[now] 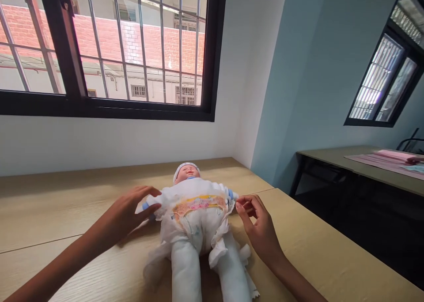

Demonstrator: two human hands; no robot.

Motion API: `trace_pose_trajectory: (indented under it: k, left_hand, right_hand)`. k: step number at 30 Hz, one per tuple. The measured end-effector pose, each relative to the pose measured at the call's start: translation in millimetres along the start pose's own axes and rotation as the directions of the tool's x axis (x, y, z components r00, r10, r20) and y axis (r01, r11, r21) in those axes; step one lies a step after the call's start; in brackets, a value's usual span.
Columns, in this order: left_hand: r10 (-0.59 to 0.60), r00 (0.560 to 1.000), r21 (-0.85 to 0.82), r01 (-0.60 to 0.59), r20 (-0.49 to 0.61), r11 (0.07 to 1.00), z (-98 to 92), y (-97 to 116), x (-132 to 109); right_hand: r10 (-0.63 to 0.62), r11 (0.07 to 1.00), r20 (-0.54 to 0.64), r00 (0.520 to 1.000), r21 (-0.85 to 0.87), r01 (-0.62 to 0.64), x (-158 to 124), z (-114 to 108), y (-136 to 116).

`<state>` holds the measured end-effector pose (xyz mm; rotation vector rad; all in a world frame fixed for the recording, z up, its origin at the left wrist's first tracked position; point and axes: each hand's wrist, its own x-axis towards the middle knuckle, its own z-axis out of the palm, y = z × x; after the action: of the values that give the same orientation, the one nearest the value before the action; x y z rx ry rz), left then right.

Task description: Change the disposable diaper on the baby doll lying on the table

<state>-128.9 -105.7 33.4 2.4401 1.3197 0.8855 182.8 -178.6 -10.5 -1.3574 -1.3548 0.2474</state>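
A baby doll point(187, 174) in a white top and white cap lies on its back on the wooden table point(126, 178), legs toward me. Around its hips is a white diaper point(200, 207) with an orange and yellow printed front band; its sides look loose and ruffled. My left hand point(137, 207) is beside the doll's arm at the left, thumb and fingers apart, holding nothing. My right hand point(256, 220) is at the diaper's right edge near the doll's other cuff, fingers curled with the tips close to it; whether they pinch anything is hard to tell.
Behind the table stand a white wall point(115, 141) and a barred window with a black frame point(149, 110). At the right, past the table's edge, a second table point(324, 160) holds pink cloths point(394, 158).
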Motion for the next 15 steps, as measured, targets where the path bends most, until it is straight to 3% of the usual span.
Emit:
trace_pose_trajectory:
  k: [3, 7, 10, 15]
  left_hand:
    - [0.134, 0.99, 0.098, -0.137, 0.035, 0.986, 12.5, 32, -2]
    - [0.182, 0.971, 0.265, -0.218, 0.154, 0.939, 44.9, 68, -2]
    - [0.192, 0.95, 0.303, -0.264, 0.248, 0.915, 63.2, 83, 7]
    - [0.341, 0.881, 0.272, -0.434, 0.327, 0.859, 75.9, 92, 34]
  right_hand:
    - [-0.116, 0.993, 0.137, 0.984, 0.025, 0.114, -5, 4, -4]
    - [-0.164, 0.987, 0.412, 0.896, 0.068, 0.149, -12, 10, -1]
    - [-0.127, 0.991, 0.508, 0.852, 0.101, 0.088, -16, 14, 4]
    - [0.002, 0.969, 0.54, 0.842, 0.208, -0.135, -13, 17, 7]
